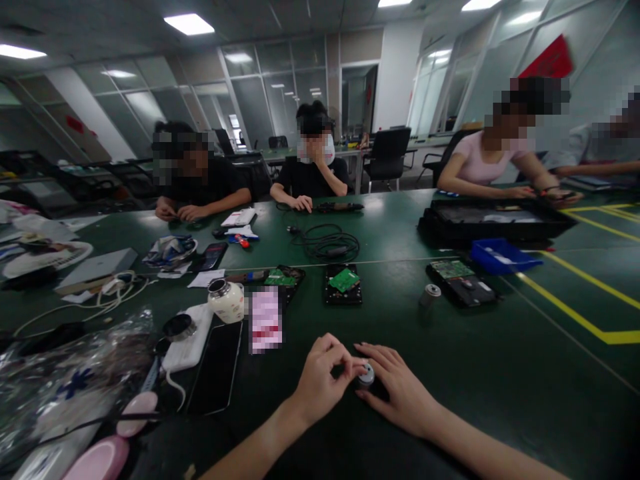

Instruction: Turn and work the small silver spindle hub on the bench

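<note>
A small silvery metal cylinder (367, 377) with a dark spot in its top stands upright on the green table in front of me. My right hand (400, 390) curves around it from the right, thumb on the near side and fingers on the far side. From the left, my left hand (327, 373) reaches over, its thumb and index finger closed in a pinch at the cylinder's top edge. Whatever those fingertips hold, if anything, is too small to make out. A similar metal cylinder (430, 295) stands farther off to the right.
Hard drives with green circuit boards (343, 283) lie beyond my hands. At left are a phone (216, 367), a cream bottle (227, 301) and clear plastic (95, 387). A coiled cable (330, 243), blue bin (503, 257) and black tray (493, 223) lie farther back. Several people sit opposite.
</note>
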Available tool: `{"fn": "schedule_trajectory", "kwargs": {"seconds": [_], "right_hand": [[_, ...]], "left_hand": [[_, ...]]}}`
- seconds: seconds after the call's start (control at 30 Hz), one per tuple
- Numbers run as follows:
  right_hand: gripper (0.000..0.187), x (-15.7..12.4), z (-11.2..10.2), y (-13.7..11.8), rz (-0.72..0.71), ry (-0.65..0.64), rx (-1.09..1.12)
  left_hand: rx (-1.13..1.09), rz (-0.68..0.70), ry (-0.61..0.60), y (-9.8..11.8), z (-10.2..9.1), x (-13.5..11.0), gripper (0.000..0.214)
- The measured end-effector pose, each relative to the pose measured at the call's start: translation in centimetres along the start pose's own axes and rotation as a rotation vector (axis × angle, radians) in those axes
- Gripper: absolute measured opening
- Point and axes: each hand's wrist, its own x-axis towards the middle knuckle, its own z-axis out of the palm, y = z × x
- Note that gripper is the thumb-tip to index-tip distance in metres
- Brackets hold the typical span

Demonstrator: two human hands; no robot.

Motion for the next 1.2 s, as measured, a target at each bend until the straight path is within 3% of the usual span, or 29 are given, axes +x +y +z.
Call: {"fn": "schedule_trajectory", "kwargs": {"seconds": [0.4,0.5,0.57,0.73,0.87,0.97,1.1,1.2], "right_hand": [[0.047,-0.1,-0.2,-0.1,-0.018,0.043,0.079],[0.05,-0.3,-0.7,0.1,-0.03,0.115,0.151],[0.037,-0.3,-1.1,0.2,-0.003,0.179,0.167],[0.012,0.7,-2.5,-0.2,0.025,0.222,0.119],[0.013,1.3,-4.9,-0.1,-0.012,0.228,0.065],[0.014,0.8,-6.1,1.5,0.034,0.3,-0.016],[0.009,-0.7,-5.0,4.8,0.144,0.198,-0.142],[0.009,-1.1,-4.5,5.7,0.204,0.164,-0.14]], "left_hand": [[0.022,0.038,-0.07,0.2,0.0,-0.1,0.011],[-0.015,0.035,-0.089,-0.6,0.5,-0.6,0.083],[-0.017,-0.018,-0.105,-1.3,1.0,-1.1,0.111],[0.046,-0.164,-0.133,-2.2,2.2,-1.7,0.085],[0.06,-0.192,-0.135,-2.0,2.2,-1.8,0.082],[0.063,-0.189,-0.148,-1.9,2.1,-1.6,0.081],[0.062,-0.185,-0.175,-1.6,1.8,-1.5,0.07],[0.065,-0.198,-0.184,-1.5,1.6,-1.4,0.067]]}}
